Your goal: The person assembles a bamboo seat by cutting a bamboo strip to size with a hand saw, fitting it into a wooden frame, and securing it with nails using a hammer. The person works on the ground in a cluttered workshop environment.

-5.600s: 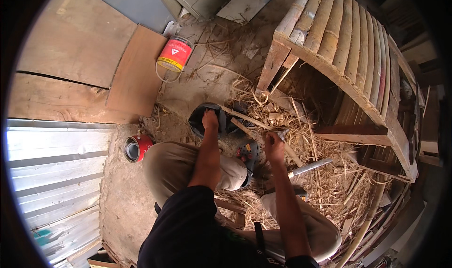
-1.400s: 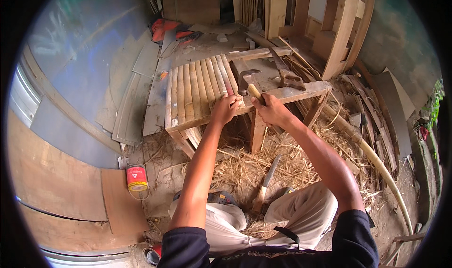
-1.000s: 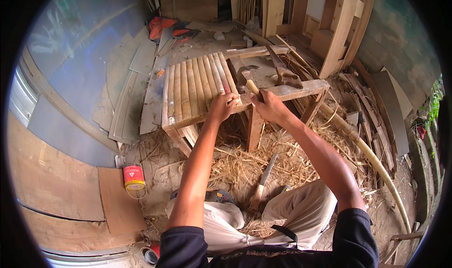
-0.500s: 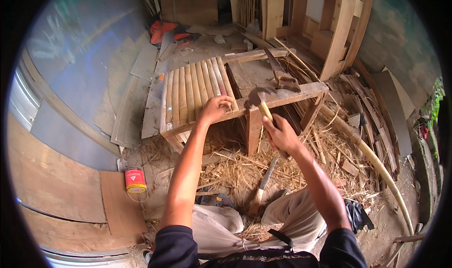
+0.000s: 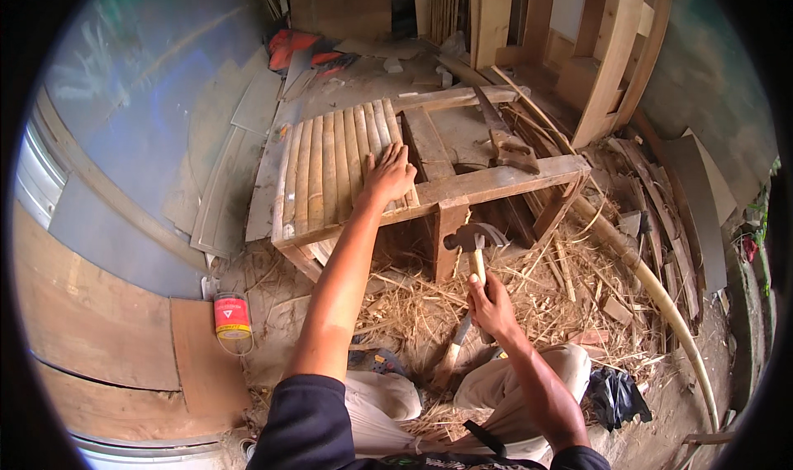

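Split bamboo slats (image 5: 339,160) lie side by side over the left part of a low wooden frame (image 5: 504,178). My left hand (image 5: 391,173) rests with its fingers stretched out on the rightmost slats, near the frame's front rail. In my right hand (image 5: 491,303) is a claw hammer (image 5: 477,243), gripped by its pale handle, head up, in front of the frame. A handsaw (image 5: 510,144) lies across the uncovered right part of the frame. Between my feet, a long blade with a wooden handle (image 5: 450,358) sits on the ground, partly behind my right hand.
Bamboo shavings (image 5: 396,305) litter the ground under and before the frame. A long bamboo pole (image 5: 661,292) and scrap boards (image 5: 661,214) lie on the right. A red and yellow can (image 5: 232,315) stands at left. A black plastic bag (image 5: 617,397) lies by my right knee.
My left hand has moved slightly up and flattened onto the slats, its fingers now extended. The hammer in my right hand has dropped from the front rail to lower down, nearer me.
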Demonstrator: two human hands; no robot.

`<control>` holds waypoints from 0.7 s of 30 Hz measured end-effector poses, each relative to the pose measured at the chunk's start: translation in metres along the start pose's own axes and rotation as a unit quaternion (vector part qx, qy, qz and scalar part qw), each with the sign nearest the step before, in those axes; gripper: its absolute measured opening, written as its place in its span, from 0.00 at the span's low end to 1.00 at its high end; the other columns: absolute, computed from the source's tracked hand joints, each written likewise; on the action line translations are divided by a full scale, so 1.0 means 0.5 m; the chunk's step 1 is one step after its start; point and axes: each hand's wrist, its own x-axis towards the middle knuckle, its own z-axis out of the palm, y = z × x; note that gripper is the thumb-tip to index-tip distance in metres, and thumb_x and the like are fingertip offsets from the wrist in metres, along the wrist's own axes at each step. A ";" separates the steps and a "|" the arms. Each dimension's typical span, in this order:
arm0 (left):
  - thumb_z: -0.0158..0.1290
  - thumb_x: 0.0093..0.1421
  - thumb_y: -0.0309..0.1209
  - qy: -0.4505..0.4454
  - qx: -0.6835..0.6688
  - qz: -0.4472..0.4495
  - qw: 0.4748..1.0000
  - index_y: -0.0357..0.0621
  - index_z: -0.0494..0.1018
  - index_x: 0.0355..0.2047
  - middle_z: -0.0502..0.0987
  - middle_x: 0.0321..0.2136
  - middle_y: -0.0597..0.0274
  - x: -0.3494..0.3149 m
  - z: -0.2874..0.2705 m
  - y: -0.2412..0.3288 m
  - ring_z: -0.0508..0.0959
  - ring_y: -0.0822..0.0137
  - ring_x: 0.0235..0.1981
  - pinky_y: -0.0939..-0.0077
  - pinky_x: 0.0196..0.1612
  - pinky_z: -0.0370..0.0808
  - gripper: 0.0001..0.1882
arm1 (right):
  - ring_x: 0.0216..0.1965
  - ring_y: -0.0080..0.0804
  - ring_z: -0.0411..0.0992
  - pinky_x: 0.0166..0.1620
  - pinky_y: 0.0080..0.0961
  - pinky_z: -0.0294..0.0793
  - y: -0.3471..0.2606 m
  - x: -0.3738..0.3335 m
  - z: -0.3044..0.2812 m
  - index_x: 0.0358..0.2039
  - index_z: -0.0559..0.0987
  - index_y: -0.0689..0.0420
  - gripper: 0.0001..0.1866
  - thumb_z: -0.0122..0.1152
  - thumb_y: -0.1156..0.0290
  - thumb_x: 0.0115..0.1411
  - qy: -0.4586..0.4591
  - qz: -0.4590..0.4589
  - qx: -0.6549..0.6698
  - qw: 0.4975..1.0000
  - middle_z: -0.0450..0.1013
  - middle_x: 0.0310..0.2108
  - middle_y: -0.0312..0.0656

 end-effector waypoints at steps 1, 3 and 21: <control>0.29 0.68 0.44 -0.007 -0.004 -0.001 1.000 0.45 0.44 0.71 0.39 0.73 0.62 -0.002 0.000 -0.001 0.40 0.63 0.73 0.47 0.72 0.34 0.34 | 0.17 0.17 0.61 0.20 0.21 0.62 -0.002 0.002 0.001 0.38 0.70 0.61 0.20 0.49 0.53 0.70 -0.011 0.000 0.002 1.000 0.63 0.17 0.30; 0.30 0.68 0.44 -0.007 -0.019 0.000 1.000 0.46 0.44 0.71 0.40 0.73 0.62 -0.004 -0.005 -0.001 0.40 0.64 0.73 0.48 0.72 0.34 0.34 | 0.17 0.17 0.61 0.20 0.21 0.62 -0.008 0.003 0.007 0.39 0.70 0.61 0.20 0.49 0.53 0.71 -0.014 0.014 0.014 1.000 0.63 0.16 0.30; 0.29 0.69 0.47 -0.010 -0.002 -0.024 1.000 0.48 0.39 0.72 0.38 0.73 0.66 0.004 -0.004 0.008 0.40 0.66 0.73 0.48 0.72 0.35 0.35 | 0.19 0.22 0.63 0.23 0.27 0.64 -0.049 0.035 0.026 0.35 0.70 0.62 0.22 0.49 0.52 0.70 0.042 -0.067 -0.104 0.991 0.66 0.17 0.37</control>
